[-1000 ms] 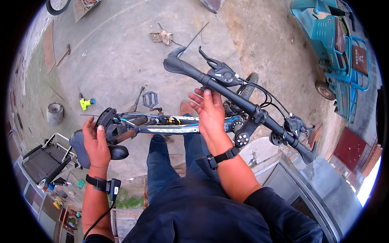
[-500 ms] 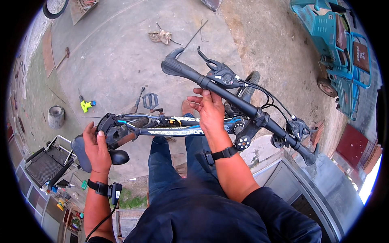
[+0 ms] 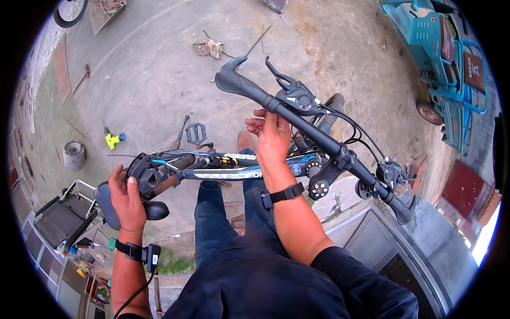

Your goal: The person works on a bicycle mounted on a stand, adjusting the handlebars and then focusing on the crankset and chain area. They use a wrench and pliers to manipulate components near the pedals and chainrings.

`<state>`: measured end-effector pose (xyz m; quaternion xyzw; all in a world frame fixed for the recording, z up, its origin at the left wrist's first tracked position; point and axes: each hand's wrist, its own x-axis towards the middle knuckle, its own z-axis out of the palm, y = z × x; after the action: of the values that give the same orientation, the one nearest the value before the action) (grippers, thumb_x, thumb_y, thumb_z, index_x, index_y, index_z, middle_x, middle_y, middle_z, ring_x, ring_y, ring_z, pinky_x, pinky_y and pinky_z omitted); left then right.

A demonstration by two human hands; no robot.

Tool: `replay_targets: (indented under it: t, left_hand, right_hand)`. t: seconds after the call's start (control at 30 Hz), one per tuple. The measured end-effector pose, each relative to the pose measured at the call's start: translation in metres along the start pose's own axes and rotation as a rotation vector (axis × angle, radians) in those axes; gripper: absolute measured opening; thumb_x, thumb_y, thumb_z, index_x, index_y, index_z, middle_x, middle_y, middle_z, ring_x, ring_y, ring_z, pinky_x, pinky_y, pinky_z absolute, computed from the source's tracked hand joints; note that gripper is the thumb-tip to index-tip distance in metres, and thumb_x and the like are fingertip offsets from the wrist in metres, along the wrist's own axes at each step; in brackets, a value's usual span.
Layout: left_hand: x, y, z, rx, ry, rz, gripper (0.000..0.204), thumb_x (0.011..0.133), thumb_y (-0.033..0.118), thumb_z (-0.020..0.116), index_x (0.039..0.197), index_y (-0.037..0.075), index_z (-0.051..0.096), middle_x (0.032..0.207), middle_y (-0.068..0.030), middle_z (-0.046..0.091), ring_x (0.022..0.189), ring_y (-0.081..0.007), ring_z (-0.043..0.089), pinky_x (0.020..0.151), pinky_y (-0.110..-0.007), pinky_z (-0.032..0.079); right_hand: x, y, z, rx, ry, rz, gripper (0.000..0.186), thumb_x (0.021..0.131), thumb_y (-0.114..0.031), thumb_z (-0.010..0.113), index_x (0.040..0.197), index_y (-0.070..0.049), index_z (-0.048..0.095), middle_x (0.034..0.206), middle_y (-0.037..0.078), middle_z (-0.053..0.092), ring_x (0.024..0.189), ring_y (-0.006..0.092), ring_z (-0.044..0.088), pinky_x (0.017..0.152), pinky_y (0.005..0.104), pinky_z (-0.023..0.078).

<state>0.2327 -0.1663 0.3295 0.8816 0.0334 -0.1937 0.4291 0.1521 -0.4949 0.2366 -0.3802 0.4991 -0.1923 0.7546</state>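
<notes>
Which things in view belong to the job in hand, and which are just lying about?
In hand:
- bike frame
- saddle, left hand on it
- handlebar, right hand at it

Lying or standing about, untouched:
- yellow-green drill
- hammer
- three-wheeler

The drill might serve the job; nothing shows it.

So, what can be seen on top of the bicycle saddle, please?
The left hand lies across the middle of the black saddle. Both its ends show; the part under the hand cannot be seen.
</notes>
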Motion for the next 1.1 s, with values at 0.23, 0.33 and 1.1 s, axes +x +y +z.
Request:
replay_targets:
  t: [0.23, 0.33, 1.1]
  left_hand:
    - [-0.001, 0.000, -0.001, 0.033, 0.000, 0.023, 0.043, 0.105, 0.016, 0.051, 0.144, 0.001, 0.042, 0.122, -0.0129, 0.054, 0.099, -0.0147, 0.056, 0.086, -0.029, 0.050]
    - [0.000, -0.001, 0.000, 0.034, 0.001, 0.030, 0.044, 0.105, 0.018, 0.052, 0.144, 0.002, 0.042, 0.121, -0.0115, 0.054, 0.096, -0.0134, 0.056, 0.084, -0.028, 0.050]
    - [-0.001, 0.004, 0.000, 0.001, 0.004, -0.009, 0.043, 0.105, 0.016, 0.053, 0.143, -0.001, 0.042, 0.123, -0.0146, 0.054, 0.103, -0.0162, 0.056, 0.087, -0.031, 0.049]
  right_hand:
    - [0.017, 0.000, 0.003, -0.048, 0.022, -0.053, 0.031, 0.105, -0.032, 0.057, 0.115, -0.003, 0.062, 0.096, 0.011, 0.068, 0.075, 0.0206, 0.072, 0.060, 0.0286, 0.057]
    - [0.018, 0.001, 0.006, -0.044, 0.021, -0.070, 0.032, 0.105, -0.032, 0.057, 0.116, -0.003, 0.062, 0.098, 0.011, 0.068, 0.075, 0.0211, 0.072, 0.060, 0.0284, 0.057]
    - [-0.032, -0.024, -0.023, 0.194, -0.296, 0.137, 0.026, 0.108, -0.021, 0.047, 0.131, -0.010, 0.049, 0.122, 0.012, 0.060, 0.096, 0.0251, 0.070, 0.075, 0.0332, 0.057]
